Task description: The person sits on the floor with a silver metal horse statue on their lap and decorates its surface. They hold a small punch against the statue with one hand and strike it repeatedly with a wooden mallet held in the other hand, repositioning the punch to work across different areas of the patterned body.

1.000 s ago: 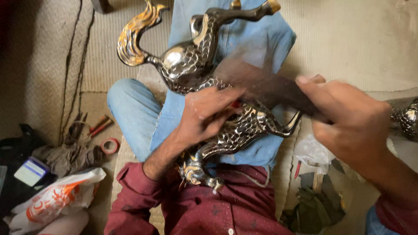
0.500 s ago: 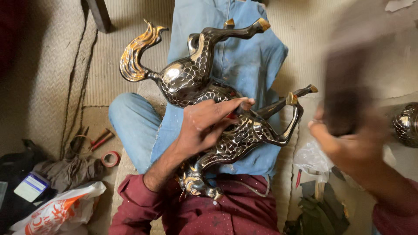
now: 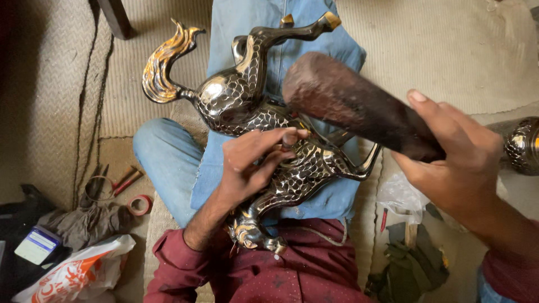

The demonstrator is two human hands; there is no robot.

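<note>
A metal horse figurine [image 3: 264, 140] lies across the person's lap on a blue cloth [image 3: 337, 196], long axis diagonal, head toward the body, tail [image 3: 163, 67] pointing up-left. The left hand [image 3: 252, 163] pinches what seems a small punch against its flank. The right hand [image 3: 455, 163] grips a dark wooden mallet [image 3: 353, 104], head pointing up-left.

Your left hand [image 3: 252, 165] pins metal horse [image 3: 264, 123] on lap; right hand [image 3: 455, 163] grips dark wooden mallet [image 3: 359, 104] just above it.
</note>
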